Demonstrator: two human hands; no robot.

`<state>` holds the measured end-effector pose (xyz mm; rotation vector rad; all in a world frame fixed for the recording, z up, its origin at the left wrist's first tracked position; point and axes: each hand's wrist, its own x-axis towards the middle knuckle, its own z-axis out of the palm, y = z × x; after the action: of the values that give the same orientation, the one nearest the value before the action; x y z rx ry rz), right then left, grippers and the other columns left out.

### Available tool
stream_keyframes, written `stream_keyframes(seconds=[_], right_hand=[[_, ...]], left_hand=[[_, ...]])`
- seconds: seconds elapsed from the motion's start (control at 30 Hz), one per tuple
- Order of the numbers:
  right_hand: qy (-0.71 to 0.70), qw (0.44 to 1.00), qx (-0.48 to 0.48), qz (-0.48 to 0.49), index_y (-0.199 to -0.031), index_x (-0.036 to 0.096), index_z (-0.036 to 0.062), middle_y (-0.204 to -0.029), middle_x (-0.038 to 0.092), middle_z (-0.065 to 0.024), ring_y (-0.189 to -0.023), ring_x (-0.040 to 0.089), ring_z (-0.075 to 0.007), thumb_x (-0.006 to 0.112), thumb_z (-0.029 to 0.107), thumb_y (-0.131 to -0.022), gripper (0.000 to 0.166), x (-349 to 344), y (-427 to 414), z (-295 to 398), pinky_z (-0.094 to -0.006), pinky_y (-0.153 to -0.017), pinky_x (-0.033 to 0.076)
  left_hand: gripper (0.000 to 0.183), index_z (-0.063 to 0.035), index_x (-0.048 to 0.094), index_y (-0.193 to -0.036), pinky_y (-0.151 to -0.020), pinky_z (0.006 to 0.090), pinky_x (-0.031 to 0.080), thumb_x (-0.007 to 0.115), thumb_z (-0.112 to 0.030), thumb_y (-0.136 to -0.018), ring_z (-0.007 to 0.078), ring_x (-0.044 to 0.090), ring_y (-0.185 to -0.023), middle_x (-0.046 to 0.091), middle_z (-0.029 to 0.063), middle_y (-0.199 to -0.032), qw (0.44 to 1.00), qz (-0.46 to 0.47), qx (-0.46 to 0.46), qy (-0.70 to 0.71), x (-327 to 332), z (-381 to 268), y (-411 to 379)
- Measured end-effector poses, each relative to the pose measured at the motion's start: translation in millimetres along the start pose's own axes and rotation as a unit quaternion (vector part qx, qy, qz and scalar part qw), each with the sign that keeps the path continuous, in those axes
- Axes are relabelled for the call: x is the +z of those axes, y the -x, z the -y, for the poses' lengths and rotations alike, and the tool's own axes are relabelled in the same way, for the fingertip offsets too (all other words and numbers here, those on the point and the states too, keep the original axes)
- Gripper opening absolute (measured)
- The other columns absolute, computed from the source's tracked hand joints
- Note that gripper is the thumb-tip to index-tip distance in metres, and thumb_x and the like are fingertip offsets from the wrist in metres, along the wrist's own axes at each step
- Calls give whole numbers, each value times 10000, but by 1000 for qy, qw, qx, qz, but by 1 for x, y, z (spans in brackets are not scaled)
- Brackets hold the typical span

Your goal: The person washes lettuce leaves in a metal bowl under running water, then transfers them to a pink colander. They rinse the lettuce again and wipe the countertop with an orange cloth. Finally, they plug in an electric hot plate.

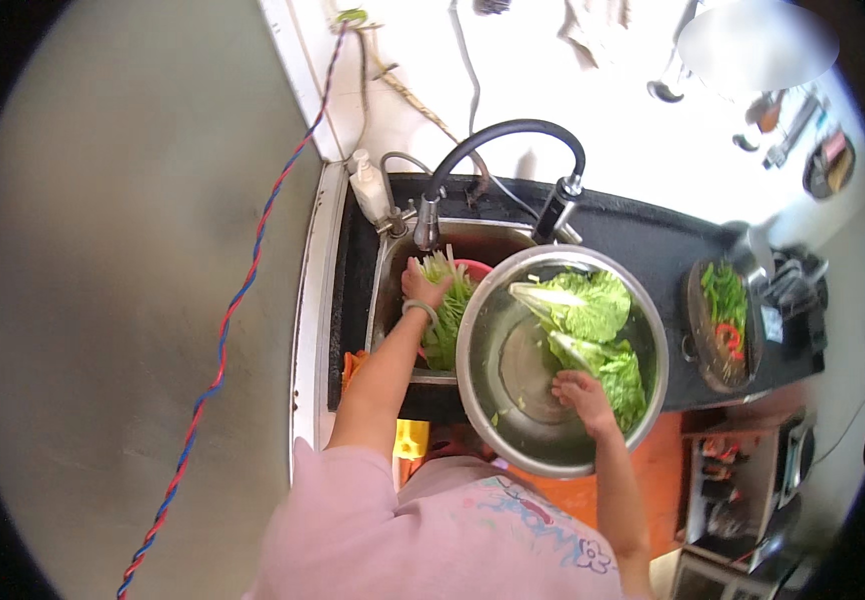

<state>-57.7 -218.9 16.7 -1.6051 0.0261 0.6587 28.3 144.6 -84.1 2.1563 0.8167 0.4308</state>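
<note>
My left hand lies on a heap of leafy greens with pale stalks in a pink basin inside the steel sink. Whether its fingers grip the stalks cannot be made out. To the right, a wide stainless steel bowl overlaps the sink's edge and the counter. Large green lettuce-like leaves lie along its right side, with small scraps on the bottom. Over the bowl, my right hand is beside the lower leaves, fingers loosely bent and apart, with nothing visible in them.
A black flexible faucet arches above the sink, beside a white pump bottle. On the black counter, a chopping board carries cut green and red vegetables. A twisted red-blue cord hangs at the left.
</note>
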Motion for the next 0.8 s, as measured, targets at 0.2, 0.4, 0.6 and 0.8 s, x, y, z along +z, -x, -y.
stream_keyframes(seconds=[0.2,0.4,0.6,0.8], right_hand=[[7,1000,21,-15,-1026,550,-19,-907,595,-65,-753,560,-126,533,66,-782,259,1,6,-5,-234,-667,440],[247,958,-145,-31,-1017,552,3,-861,599,-72,-738,560,-137,537,49,-788,234,7,17,7,-235,-674,440],[489,791,-301,-210,-1063,516,37,-1010,541,-177,-946,512,-342,617,88,-719,363,-15,12,55,-390,-805,417],[544,800,-163,-193,-1187,416,31,-1064,517,-188,-991,494,-344,640,205,-715,551,-30,11,28,-395,-844,406]], left_hand=[[1010,-183,-33,-1382,-1029,517,80,666,-376,-680,415,-19,-1293,-53,257,-1392,988,62,17,-141,47,16,31],[1016,-258,-72,-1377,-1012,559,39,634,-470,-678,422,-63,-1291,-119,200,-1410,953,238,-3,-185,52,-7,17],[735,-107,260,-1313,-982,468,218,647,-209,-697,396,246,-1193,248,227,-1299,965,-91,245,19,4,-31,26],[239,-36,482,-1007,-733,244,408,533,-8,-775,141,481,-849,488,77,-957,929,-6,201,311,-76,-107,98]])
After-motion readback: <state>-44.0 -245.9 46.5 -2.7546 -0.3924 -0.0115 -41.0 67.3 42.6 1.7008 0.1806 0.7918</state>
